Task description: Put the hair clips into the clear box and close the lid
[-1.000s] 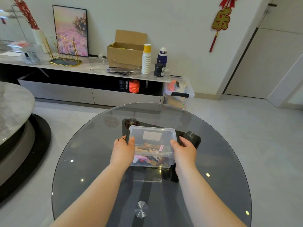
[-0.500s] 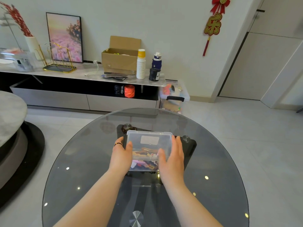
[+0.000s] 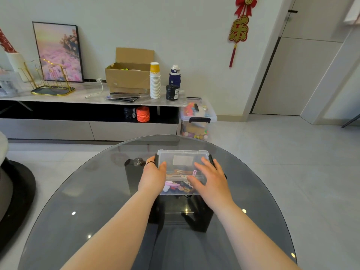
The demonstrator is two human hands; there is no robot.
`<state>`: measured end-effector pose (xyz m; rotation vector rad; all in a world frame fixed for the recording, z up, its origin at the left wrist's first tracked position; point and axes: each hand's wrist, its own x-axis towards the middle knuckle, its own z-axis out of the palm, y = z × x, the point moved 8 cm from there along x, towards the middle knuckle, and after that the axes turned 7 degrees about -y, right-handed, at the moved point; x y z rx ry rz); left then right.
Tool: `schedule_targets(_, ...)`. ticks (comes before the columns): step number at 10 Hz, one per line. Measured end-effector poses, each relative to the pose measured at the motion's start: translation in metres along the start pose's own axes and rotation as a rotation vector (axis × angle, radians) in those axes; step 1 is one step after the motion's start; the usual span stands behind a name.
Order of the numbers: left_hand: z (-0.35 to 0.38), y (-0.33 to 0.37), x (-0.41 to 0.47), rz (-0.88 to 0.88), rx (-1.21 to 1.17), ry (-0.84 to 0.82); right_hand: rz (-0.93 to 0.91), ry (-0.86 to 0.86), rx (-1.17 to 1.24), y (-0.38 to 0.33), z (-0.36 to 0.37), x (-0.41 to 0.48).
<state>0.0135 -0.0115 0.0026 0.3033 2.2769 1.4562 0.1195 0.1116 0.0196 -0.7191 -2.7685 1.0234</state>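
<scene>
A clear plastic box (image 3: 183,159) with black side latches sits on the round glass table (image 3: 97,201), its lid down. Colourful hair clips (image 3: 178,187) show through the plastic. My left hand (image 3: 153,177) grips the box's left side, thumb on the lid, a ring on one finger. My right hand (image 3: 209,177) lies flat on the right part of the lid, fingers spread, and covers the box's near right corner.
The table's black base (image 3: 196,221) shows through the glass. Beyond the table stands a low cabinet (image 3: 87,114) with a cardboard box (image 3: 128,75), stacked paper cups (image 3: 155,80) and bottles. A clear storage bin (image 3: 197,119) rests on the floor at the cabinet's right end.
My right hand has slid from the box's right side onto the lid and now lies flat there. My left hand stays on the left side. The view has shifted left.
</scene>
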Motion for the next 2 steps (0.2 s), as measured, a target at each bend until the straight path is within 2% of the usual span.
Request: schedule_targets(2,-0.0007,0.0034,0.0029,0.012,0.196,0.017,-0.002,-0.054,-0.152,-0.0038,-0.0101,0.0081)
